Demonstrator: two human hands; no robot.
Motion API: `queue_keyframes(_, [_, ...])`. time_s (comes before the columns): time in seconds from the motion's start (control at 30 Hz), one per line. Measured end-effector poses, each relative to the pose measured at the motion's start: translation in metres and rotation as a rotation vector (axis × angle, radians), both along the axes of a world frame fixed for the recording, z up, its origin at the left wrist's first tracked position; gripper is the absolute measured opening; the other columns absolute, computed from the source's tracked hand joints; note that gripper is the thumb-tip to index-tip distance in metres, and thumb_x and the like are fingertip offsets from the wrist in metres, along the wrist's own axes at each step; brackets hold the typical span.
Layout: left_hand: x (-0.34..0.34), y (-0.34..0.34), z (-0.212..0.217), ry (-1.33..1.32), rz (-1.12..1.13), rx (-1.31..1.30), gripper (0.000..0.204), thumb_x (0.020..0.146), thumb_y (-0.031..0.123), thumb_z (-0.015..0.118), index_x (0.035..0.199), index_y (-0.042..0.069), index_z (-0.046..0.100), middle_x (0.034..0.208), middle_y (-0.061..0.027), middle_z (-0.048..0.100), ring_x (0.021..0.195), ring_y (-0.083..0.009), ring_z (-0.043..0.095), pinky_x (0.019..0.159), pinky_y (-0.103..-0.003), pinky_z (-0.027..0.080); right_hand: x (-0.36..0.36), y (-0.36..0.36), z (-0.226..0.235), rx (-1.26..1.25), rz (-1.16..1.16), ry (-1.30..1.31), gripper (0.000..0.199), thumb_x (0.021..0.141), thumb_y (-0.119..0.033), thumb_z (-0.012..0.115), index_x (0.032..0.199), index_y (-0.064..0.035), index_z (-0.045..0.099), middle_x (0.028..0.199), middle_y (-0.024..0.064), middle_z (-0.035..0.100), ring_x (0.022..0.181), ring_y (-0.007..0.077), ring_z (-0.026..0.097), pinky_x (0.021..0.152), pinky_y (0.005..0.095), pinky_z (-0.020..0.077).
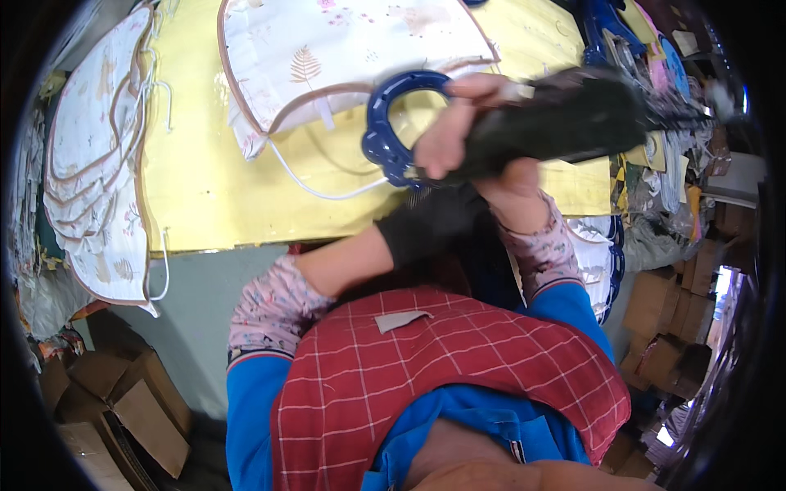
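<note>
My right hand (455, 129) is raised over the yellow table (205, 180), its fingers wrapped around a dark, blurred, elongated object (573, 114) that points to the right. A blue horseshoe-shaped plastic piece (381, 123) sits right against that hand on its left. My left hand (434, 219), in a black glove, lies just below the dark object near the blue piece's lower end. Its grip is hidden. A white leaf-print bib (344, 49) lies on the table behind the hands, trailing a white cord (319, 190).
A stack of similar bibs (94, 164) hangs over the table's left edge. More blue plastic pieces (606, 24) and clutter fill the far right. Cardboard boxes stand on the floor at lower left (123, 393) and right (663, 311). A red checked apron (458, 368) covers my front.
</note>
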State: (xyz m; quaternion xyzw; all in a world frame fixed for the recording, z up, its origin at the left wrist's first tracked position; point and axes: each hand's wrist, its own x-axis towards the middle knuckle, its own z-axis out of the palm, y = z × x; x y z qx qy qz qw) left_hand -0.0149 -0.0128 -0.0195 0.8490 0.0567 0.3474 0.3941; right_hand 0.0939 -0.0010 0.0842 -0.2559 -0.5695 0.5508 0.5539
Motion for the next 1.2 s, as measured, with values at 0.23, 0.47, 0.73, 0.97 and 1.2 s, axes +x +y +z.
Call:
queue_keyframes(0.23, [-0.017,0.006,0.013,0.149,0.093,0.478,0.034,0.084,0.014,0.055,0.116,0.007,0.063,0.119,-0.013,0.061,0.113,-0.028,0.058,0.101,-0.041,0.044,0.062,0.008,0.046,0.576,0.282,0.104,0.09,0.078,-0.065,0.071,0.138,-0.0072,0.038,0.072,0.0064,0.065,0.058,0.0226,0.066,0.054,0.0341,0.0559])
queue_keyframes(0.47, [-0.098,0.038,0.016,0.067,0.64,-0.009,0.061,0.08,0.015,0.073,0.134,0.0,0.05,0.131,-0.0168,0.058,0.122,-0.0335,0.055,0.102,-0.041,0.045,0.222,0.004,0.015,-0.169,-1.227,-0.102,0.05,0.086,-0.03,0.074,0.119,0.0008,0.051,0.083,0.0097,0.062,0.067,0.0197,0.064,0.061,0.0316,0.053])
queue_keyframes(0.73, [-0.157,0.259,-0.011,-0.204,0.539,-1.381,0.035,0.095,0.026,0.06,0.12,0.002,0.059,0.115,-0.0129,0.066,0.106,-0.0291,0.063,0.096,-0.041,0.051,0.315,-0.047,-0.05,0.284,-1.517,-0.776,0.061,0.087,-0.033,0.071,0.133,0.002,0.049,0.109,0.0154,0.066,0.102,0.0239,0.064,0.088,0.0364,0.0497])
queue_keyframes(0.97, [-0.112,0.274,0.03,-0.192,0.357,-0.935,0.045,0.094,0.024,0.059,0.131,0.001,0.055,0.121,-0.0139,0.064,0.109,-0.0261,0.062,0.095,-0.04,0.05,0.131,-0.347,-0.097,-0.63,-0.445,-0.444,0.089,0.09,-0.068,0.048,0.151,-0.0057,0.029,0.155,0.0185,0.028,0.125,0.0334,0.051,0.111,0.046,0.0372])
queue_keyframes(1.2, [0.0,0.163,0.183,-0.185,0.098,-0.337,0.041,0.091,0.015,0.059,0.13,0.002,0.057,0.122,-0.0129,0.064,0.108,-0.0226,0.062,0.094,-0.035,0.048,0.097,-0.449,-0.024,-0.079,-1.38,-0.512,0.082,0.086,-0.063,0.056,0.143,-0.006,0.041,0.14,0.0168,0.042,0.124,0.0275,0.049,0.104,0.0424,0.0421])
